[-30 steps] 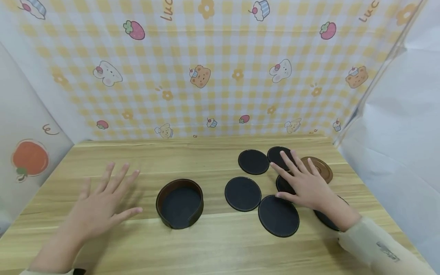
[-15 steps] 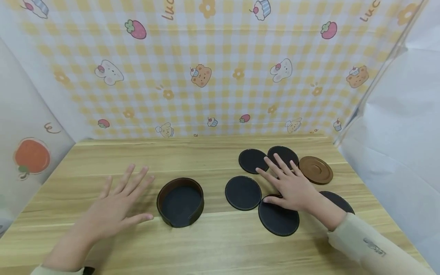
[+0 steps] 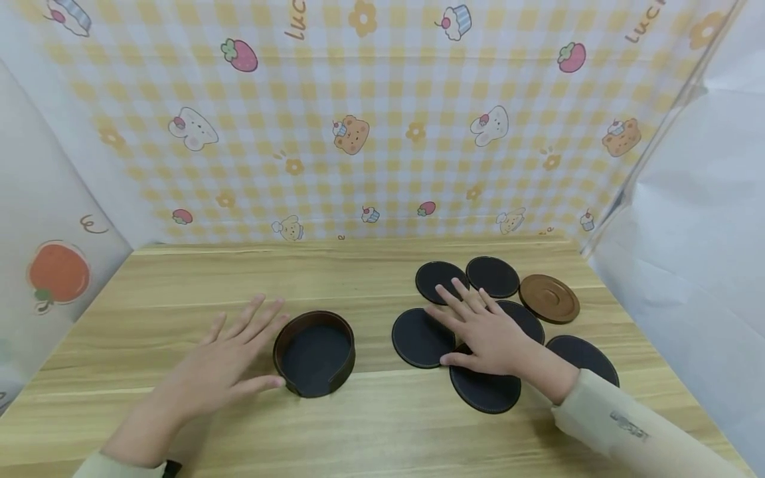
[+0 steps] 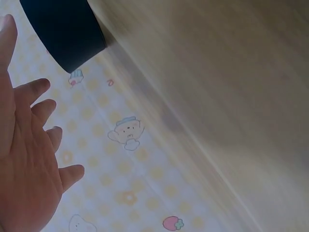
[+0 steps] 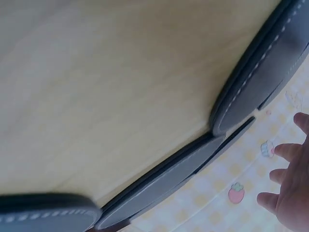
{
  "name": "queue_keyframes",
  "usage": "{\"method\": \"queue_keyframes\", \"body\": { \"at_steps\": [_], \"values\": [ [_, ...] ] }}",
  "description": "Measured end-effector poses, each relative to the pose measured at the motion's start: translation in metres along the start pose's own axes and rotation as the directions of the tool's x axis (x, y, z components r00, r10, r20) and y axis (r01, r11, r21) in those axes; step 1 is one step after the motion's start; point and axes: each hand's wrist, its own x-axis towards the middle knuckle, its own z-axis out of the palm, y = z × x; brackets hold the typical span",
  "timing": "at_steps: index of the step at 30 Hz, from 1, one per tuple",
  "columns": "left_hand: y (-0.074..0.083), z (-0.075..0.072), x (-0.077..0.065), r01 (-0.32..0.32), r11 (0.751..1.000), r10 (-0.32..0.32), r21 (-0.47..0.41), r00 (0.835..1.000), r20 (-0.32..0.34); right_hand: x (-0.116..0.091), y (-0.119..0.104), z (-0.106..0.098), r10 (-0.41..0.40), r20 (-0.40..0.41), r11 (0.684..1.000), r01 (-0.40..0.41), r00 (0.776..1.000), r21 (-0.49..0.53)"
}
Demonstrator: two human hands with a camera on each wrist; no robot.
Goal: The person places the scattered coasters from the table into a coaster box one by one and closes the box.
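Note:
My left hand (image 3: 221,365), its fingers spread, is just left of a round dark coaster holder (image 3: 343,372) with a brown inner wall and a notch at the front. In the left wrist view, the holder (image 4: 67,31) stands beyond the fingers of my left hand (image 4: 29,154). Over several round black coasters with stitched rims hovers my right hand (image 3: 487,338), fingers spread and gripping nothing. It partly covers the left coaster (image 3: 418,342), the front coaster (image 3: 487,395) and the back coaster (image 3: 433,275). The right wrist view shows coasters (image 5: 159,186) lying flat beside my right hand (image 5: 294,183).
A brown ridged disc (image 3: 548,299) lies at the right, touching or close to the black coasters. Farther right is another black coaster (image 3: 588,358). A patterned cloth (image 3: 382,86) rises behind the wooden table (image 3: 358,438), with white sheets at both sides.
My left hand has moved right, closer to the holder. My right hand has shifted left across the coasters, uncovering the brown disc and the right-hand coaster.

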Motion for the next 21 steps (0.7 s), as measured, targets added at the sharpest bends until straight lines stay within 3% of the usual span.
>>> {"method": "queue_keyframes", "body": {
  "at_steps": [8, 21],
  "values": [
    [0.004, 0.005, 0.007, -0.015, 1.0, 0.015, 0.009, 1.0, 0.02, 0.01, -0.011, 0.003, -0.083, 0.018, 0.996, 0.082, 0.996, 0.022],
    [0.005, 0.009, 0.015, -0.04, 0.999, 0.04, -0.002, 0.999, 0.027, 0.018, -0.018, 0.003, -0.122, 0.081, 0.992, 0.12, 0.989, 0.034]
  ]
}}
